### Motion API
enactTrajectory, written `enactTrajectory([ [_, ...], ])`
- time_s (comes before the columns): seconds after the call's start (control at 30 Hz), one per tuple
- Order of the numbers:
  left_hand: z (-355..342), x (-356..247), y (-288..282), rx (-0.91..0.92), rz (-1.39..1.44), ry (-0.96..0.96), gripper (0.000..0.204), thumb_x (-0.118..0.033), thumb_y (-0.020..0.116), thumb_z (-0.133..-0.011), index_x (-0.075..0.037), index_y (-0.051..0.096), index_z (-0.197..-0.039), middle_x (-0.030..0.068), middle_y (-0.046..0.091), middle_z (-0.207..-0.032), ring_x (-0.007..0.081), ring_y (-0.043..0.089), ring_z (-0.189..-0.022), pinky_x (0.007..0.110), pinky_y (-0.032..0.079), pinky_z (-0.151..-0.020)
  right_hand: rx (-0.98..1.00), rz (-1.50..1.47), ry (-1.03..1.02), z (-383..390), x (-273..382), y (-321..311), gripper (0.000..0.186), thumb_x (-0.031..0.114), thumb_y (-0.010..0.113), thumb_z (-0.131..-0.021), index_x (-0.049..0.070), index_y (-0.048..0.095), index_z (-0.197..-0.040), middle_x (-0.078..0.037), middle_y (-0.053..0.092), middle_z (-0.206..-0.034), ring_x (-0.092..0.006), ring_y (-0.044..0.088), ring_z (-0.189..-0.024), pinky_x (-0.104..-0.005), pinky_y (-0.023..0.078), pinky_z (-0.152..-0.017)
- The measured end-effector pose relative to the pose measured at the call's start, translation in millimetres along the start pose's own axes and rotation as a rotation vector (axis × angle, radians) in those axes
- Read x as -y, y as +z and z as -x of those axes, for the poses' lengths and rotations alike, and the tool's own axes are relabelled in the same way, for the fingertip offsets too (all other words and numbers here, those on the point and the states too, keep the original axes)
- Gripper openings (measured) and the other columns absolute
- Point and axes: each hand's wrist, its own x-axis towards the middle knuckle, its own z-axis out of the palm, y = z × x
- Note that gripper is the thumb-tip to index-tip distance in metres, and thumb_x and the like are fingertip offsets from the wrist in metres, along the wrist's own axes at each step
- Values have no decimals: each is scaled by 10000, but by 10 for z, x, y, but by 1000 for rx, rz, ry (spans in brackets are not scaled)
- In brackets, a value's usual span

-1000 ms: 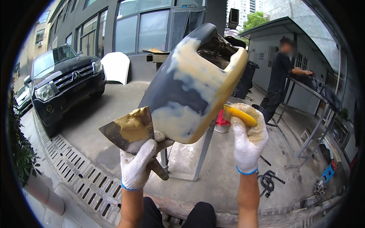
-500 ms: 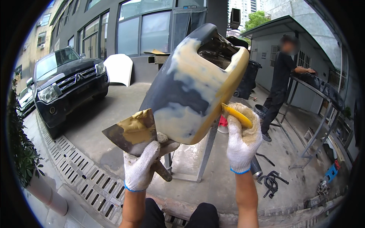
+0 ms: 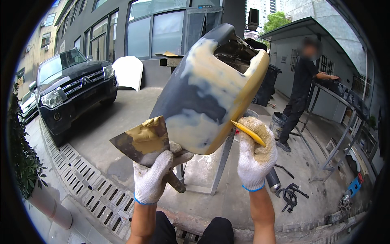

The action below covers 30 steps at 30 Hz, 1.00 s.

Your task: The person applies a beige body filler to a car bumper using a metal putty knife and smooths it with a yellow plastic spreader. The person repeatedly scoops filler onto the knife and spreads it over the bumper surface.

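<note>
My left hand [image 3: 151, 179], in a white knit glove, is closed round the handle of a broad putty knife [image 3: 142, 140] with a mound of yellow-tan filler paste on its blade. In front of me a dark grey curved, hollow panel [image 3: 195, 101], patched with pale and yellowish filler, leans up on a metal stand [image 3: 222, 166]. My right hand [image 3: 256, 154], its glove smeared with tan paste, pinches a yellow spreader [image 3: 250, 133]. The spreader's tip is at the panel's lower right edge; whether it touches I cannot tell.
A black SUV [image 3: 77, 89] stands at the left by a drain grate [image 3: 89, 187]. A white panel [image 3: 128, 73] leans behind. At the right a co-worker [image 3: 302, 85] reaches onto a metal rack [image 3: 345, 101]. Black hoses [image 3: 290, 197] and a bucket [image 3: 278, 122] are on the ground.
My right hand has moved slightly down and left, and the yellow spreader has turned more edge-on. The left hand and its putty knife have hardly moved.
</note>
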Motion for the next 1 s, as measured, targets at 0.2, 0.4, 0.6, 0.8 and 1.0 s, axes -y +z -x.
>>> enactTrajectory([
  [0.2, 4, 12, 11, -6, -4, -9, 340, -159, 584, -945, 114, 551, -1145, 244, 669, -1007, 343, 682, -984, 333, 586, -409, 36, 108, -88, 68, -34, -22, 306, -121, 656, -768, -13, 647, -1054, -155, 678, -1021, -298, 660, -951, -369, 509, -873],
  [0.4, 15, 34, 25, -63, -34, 20, 345, -161, 584, -943, 119, 551, -1142, 245, 672, -999, 338, 694, -946, 329, 589, -420, 63, 101, -134, 108, -73, -16, 385, -145, 638, -708, 1, 651, -1064, -163, 676, -1024, -354, 652, -964, -403, 511, -877],
  [0.6, 32, 4, -1, -37, -30, -50, 325, -132, 595, -917, 60, 540, -1173, 227, 647, -1076, 346, 682, -955, 402, 624, -650, 112, 252, -288, 100, -66, -68, 280, -79, 684, -806, -17, 608, -1069, -164, 687, -1014, -271, 671, -961, -368, 506, -890],
  [0.8, 22, 30, 18, -44, -44, 26, 329, -144, 582, -937, 105, 545, -1148, 245, 661, -1027, 338, 694, -939, 348, 599, -498, 152, 293, -373, 109, -97, -93, 332, -59, 716, -760, 12, 618, -1069, -152, 695, -996, -333, 670, -961, -416, 504, -901],
  [1.0, 13, -7, 38, -66, -91, -22, 333, -152, 575, -934, 95, 536, -1155, 237, 653, -1024, 336, 689, -943, 396, 594, -427, 360, 367, -516, 9, -121, -281, 329, -45, 704, -759, 16, 606, -1067, -157, 689, -1000, -333, 671, -956, -433, 505, -905],
])
